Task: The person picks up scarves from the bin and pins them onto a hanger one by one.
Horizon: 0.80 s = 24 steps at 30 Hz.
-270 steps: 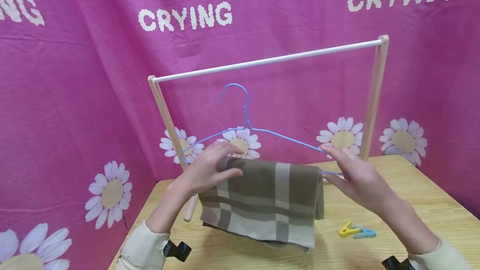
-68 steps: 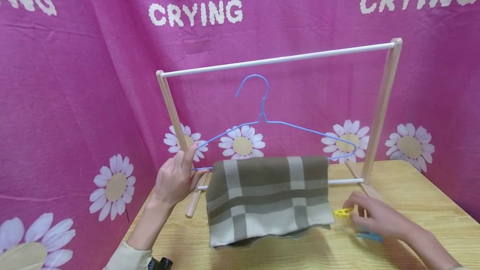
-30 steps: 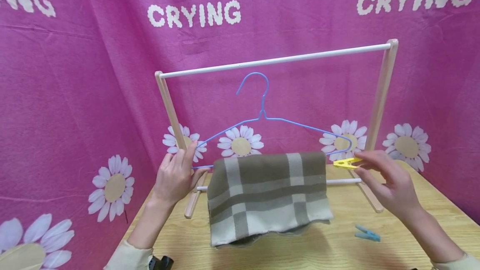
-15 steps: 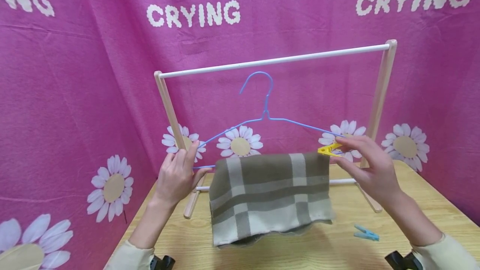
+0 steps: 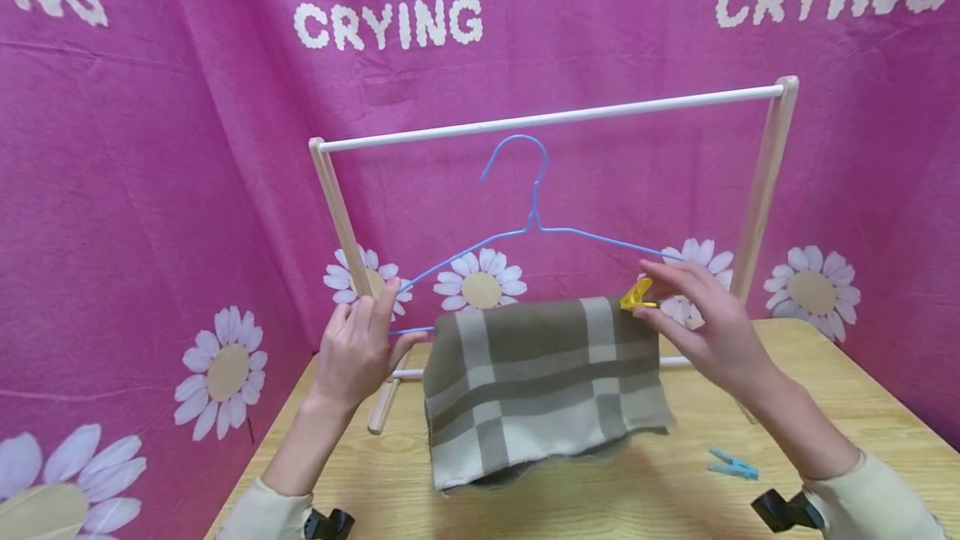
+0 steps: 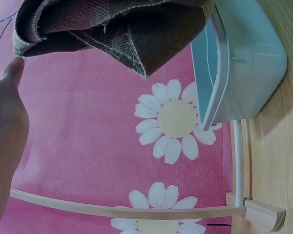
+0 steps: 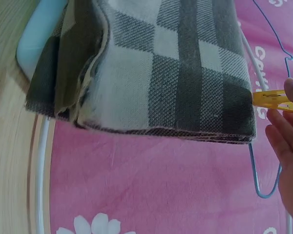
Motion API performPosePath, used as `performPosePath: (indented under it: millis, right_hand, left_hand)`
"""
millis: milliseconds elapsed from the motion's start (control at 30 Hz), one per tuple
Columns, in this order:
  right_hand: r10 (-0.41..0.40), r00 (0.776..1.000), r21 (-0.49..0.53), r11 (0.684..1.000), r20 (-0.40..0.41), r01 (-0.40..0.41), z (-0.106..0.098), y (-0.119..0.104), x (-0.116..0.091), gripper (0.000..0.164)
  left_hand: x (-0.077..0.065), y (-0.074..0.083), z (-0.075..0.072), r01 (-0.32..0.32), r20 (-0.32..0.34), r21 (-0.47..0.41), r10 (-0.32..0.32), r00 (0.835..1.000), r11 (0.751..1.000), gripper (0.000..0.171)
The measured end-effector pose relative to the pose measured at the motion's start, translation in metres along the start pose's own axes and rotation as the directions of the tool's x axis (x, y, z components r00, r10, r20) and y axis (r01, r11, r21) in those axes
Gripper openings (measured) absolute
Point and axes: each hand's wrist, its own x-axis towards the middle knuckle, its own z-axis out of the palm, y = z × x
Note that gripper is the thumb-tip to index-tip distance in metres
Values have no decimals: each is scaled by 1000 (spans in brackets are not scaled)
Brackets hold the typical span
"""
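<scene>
A blue wire hanger (image 5: 535,219) is held up, with a folded plaid cloth (image 5: 543,390) in brown, grey and cream draped over its lower bar. My left hand (image 5: 356,348) grips the hanger's left end between thumb and fingers. Between the thumb and fingers of my right hand (image 5: 708,327) is a yellow clothespin (image 5: 636,295), its tip at the cloth's top edge near the right corner. In the right wrist view the clothespin (image 7: 273,100) meets the folded edge of the cloth (image 7: 176,73). How deeply it bites is unclear. A blue clothespin (image 5: 732,464) lies on the table.
Behind the hanger stands a wooden rack with a white top rod (image 5: 555,117). A pale blue bin (image 6: 251,63) stands behind the cloth in the left wrist view, hidden in the head view. A pink flowered curtain (image 5: 600,15) hangs behind the wooden table (image 5: 847,407).
My right hand has lifted the yellow clothespin from the table and brought it left onto the cloth's top edge. Earlier it held the hanger's right end; my left hand has shifted to the left end.
</scene>
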Motion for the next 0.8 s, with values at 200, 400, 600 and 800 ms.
performPosePath:
  millis: [200, 400, 600, 800]
  right_hand:
    - [84, 996, 21, 996, -17, -84, -1, -3, 5, 53]
    - [118, 992, -8, 993, -44, -118, -4, -9, 15, 48]
    - [4, 997, -17, 1000, -80, -5, -4, -9, 19, 27]
    - [-12, 993, -47, 999, -119, 6, -7, -9, 20, 39]
  left_hand:
    - [2, 1, -2, 0, -10, 4, 0, 1000, 1000, 62]
    - [11, 3, -5, -13, -55, 30, 15, 998, 999, 59]
    - [17, 3, -8, -36, -114, 26, 39, 993, 999, 57]
    - [18, 2, -11, -42, -142, 27, 46, 989, 999, 58]
